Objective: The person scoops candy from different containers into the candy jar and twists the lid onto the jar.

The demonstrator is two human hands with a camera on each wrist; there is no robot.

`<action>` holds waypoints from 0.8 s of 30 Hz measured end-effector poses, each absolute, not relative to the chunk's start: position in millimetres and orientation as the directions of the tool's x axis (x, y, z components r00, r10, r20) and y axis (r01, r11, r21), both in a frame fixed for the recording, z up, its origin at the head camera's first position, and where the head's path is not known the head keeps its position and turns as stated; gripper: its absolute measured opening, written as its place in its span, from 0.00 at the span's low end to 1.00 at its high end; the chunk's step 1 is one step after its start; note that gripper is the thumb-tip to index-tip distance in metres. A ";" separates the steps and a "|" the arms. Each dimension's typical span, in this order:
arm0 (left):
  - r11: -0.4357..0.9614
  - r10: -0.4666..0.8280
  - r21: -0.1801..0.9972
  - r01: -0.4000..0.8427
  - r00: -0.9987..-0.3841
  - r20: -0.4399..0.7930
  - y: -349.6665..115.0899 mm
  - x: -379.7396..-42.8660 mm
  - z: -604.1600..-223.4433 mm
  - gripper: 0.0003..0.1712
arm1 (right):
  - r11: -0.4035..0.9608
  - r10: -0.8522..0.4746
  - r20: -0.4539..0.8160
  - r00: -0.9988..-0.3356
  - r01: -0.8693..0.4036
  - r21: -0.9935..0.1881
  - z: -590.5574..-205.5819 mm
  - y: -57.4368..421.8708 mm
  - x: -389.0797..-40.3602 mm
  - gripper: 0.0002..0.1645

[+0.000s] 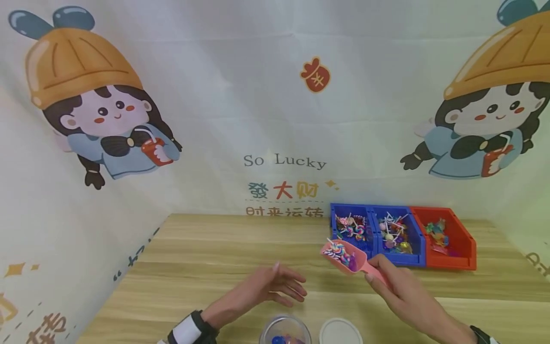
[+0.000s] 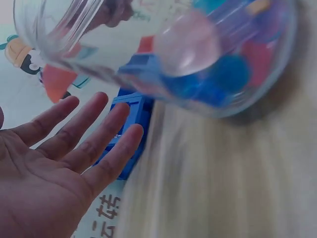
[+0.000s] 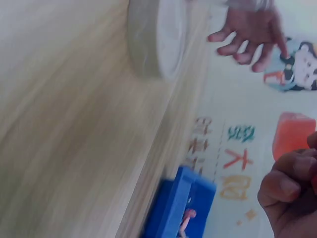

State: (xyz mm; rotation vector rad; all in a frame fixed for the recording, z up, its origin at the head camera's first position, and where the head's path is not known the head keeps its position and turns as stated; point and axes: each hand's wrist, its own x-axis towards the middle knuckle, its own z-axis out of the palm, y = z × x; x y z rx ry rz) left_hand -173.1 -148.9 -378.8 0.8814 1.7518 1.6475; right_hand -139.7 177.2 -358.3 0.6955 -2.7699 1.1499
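My right hand (image 1: 406, 296) grips the handle of a pink scoop (image 1: 358, 258), held in front of the blue bins. In the scoop's bowl lie swirl lollipop charms (image 1: 337, 251) and a purple piece. My left hand (image 1: 279, 286) hangs over the table with its fingers spread and nothing in it. Close to it stands a clear jar (image 2: 163, 94) with blue, pink and purple pieces at its bottom; the head view cuts off its lower part. Beside the jar lies a round white lid (image 1: 341, 332). In the right wrist view the scoop (image 3: 292, 136) shows only in part.
Two blue bins (image 1: 421, 260) and a red bin (image 1: 470, 253) stand in a row at the table's back right. The blue ones hold lollipop charms and beads, the red one translucent colored pieces. A printed cloth (image 1: 215, 119) hangs behind the wooden table (image 1: 206, 248).
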 end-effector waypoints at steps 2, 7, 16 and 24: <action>0.030 0.795 0.998 0.051 -0.607 0.007 -151.2 -167.4 -382.6 0.40 | 0.605 -0.420 0.156 -0.894 -0.404 -0.686 -353.7 175.1 -134.2 0.13; 0.041 0.834 0.999 0.006 -0.550 -0.031 -153.1 -153.3 -393.4 0.43 | 0.547 -0.552 0.067 -0.831 -0.422 -0.723 -343.9 170.6 -124.0 0.15; 0.101 0.785 0.973 -0.210 -0.583 -0.207 -151.3 -141.1 -400.9 0.46 | 0.548 -0.671 -0.136 -0.729 -0.364 -0.753 -337.9 159.3 -114.0 0.14; 0.113 0.731 0.939 -0.324 -0.613 -0.299 -147.4 -132.9 -402.5 0.46 | 0.536 -0.716 -0.162 -0.679 -0.386 -0.750 -330.0 152.4 -108.7 0.15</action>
